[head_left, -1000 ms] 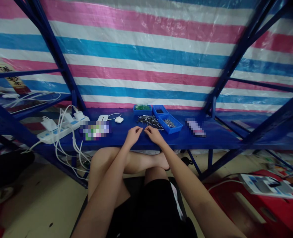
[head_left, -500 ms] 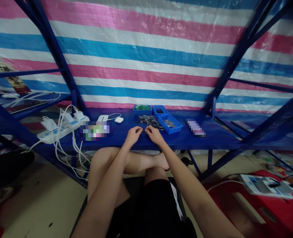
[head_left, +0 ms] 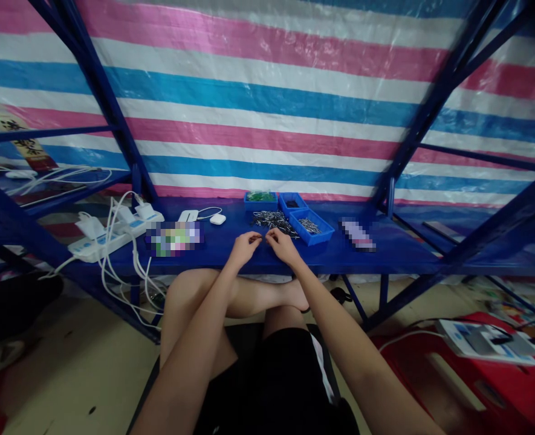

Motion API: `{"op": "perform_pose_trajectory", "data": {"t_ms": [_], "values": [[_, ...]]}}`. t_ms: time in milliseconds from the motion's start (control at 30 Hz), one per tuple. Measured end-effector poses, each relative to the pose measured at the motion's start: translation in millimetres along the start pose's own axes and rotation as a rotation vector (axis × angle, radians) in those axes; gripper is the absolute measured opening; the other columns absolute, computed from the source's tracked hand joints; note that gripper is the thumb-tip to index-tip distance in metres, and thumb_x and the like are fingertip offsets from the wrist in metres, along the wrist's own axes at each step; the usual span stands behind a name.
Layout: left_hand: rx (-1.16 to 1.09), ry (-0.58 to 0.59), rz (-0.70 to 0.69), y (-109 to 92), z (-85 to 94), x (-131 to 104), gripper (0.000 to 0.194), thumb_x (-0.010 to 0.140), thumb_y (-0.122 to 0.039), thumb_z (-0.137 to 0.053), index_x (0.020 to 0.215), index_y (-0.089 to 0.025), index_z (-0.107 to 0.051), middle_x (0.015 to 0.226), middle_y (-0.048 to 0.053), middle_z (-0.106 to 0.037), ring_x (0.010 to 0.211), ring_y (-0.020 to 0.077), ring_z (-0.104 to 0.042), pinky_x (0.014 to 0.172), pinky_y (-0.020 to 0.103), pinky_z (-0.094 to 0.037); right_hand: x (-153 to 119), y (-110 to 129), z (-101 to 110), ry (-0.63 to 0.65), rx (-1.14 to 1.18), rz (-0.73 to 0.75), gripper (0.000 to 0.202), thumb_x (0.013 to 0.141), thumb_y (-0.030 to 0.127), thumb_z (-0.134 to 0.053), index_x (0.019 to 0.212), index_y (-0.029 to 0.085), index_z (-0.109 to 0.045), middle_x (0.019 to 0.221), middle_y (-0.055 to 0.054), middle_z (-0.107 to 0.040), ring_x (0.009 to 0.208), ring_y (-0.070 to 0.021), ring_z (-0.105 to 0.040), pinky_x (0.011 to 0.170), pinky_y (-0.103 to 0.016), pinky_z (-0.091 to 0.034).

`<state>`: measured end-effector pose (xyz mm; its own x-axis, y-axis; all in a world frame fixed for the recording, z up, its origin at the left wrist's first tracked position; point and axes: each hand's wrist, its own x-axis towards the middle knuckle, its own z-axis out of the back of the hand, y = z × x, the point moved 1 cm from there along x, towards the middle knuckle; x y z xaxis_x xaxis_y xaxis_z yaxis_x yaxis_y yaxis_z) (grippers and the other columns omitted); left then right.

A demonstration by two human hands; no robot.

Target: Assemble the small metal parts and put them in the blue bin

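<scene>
My left hand (head_left: 246, 244) is pinched closed over the front of the blue table, its fingertips pointing right; what they hold is too small to make out. Close beside it, my right hand (head_left: 280, 243) is pinched as well, and whatever is in its fingertips cannot be told. Just beyond both hands lies a loose pile of small black and silver pieces (head_left: 274, 222). Right of the pile stands a blue bin (head_left: 318, 237) of thin silver metal pieces. Behind are a small blue bin with dark pieces (head_left: 292, 203) and a blue bin with green pieces (head_left: 260, 204).
A white power strip (head_left: 117, 237) with plugs and dangling cables lies at the left. Near it are a blurred-out object (head_left: 175, 239) and a white charger case (head_left: 217, 219). A blurred phone-like object (head_left: 358, 234) lies right. Blue frame posts (head_left: 389, 196) flank the table.
My hands have drawn slightly closer together at the fingertips, the left one shifting a little to the right. The bins and the pile stay as they were.
</scene>
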<state>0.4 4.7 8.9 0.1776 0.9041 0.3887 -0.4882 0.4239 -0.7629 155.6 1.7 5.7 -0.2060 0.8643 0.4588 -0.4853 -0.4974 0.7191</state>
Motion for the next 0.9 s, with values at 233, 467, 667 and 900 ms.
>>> {"op": "perform_pose_trajectory", "data": {"t_ms": [233,467,667,900], "values": [[0.028,-0.028,-0.018,1.6,0.6,-0.3,0.024,0.080,-0.028,-0.048,0.092,-0.017,-0.066,0.092,0.007,-0.068,0.084,0.0183,-0.062,0.079,0.029,-0.046,0.9,-0.6,0.0,0.009,-0.016,0.007,0.013,0.080,0.029,-0.050,0.086,0.020,-0.056,0.078,-0.001,-0.063,0.073,-0.0141,-0.058,0.070,-0.025,-0.042],[0.085,-0.009,-0.030,-1.8,1.9,-1.6,0.028,0.083,-0.033,-0.043,0.088,-0.017,-0.066,0.086,0.005,-0.069,0.077,0.0171,-0.061,0.072,0.026,-0.045,-0.5,1.5,0.9,0.014,-0.044,0.018,0.016,0.083,0.032,-0.046,0.085,0.019,-0.055,0.078,-0.001,-0.063,0.072,-0.0135,-0.057,0.068,-0.024,-0.040],[0.081,-0.007,-0.017,-3.8,2.8,-2.6,0.032,0.083,-0.037,-0.042,0.087,-0.017,-0.066,0.081,0.005,-0.069,0.075,0.0178,-0.061,0.069,0.026,-0.045,-0.9,2.9,1.1,0.012,-0.051,0.020,0.018,0.084,0.034,-0.044,0.085,0.020,-0.056,0.076,0.000,-0.062,0.070,-0.0137,-0.057,0.067,-0.024,-0.040],[0.076,-0.007,-0.020,-3.2,2.0,-2.1,0.027,0.081,-0.033,-0.046,0.088,-0.016,-0.066,0.086,0.006,-0.069,0.077,0.0174,-0.061,0.073,0.026,-0.045,-0.7,2.8,1.4,0.019,-0.056,0.012,0.017,0.083,0.033,-0.045,0.085,0.020,-0.056,0.076,0.000,-0.062,0.070,-0.0140,-0.057,0.066,-0.024,-0.040]]}}
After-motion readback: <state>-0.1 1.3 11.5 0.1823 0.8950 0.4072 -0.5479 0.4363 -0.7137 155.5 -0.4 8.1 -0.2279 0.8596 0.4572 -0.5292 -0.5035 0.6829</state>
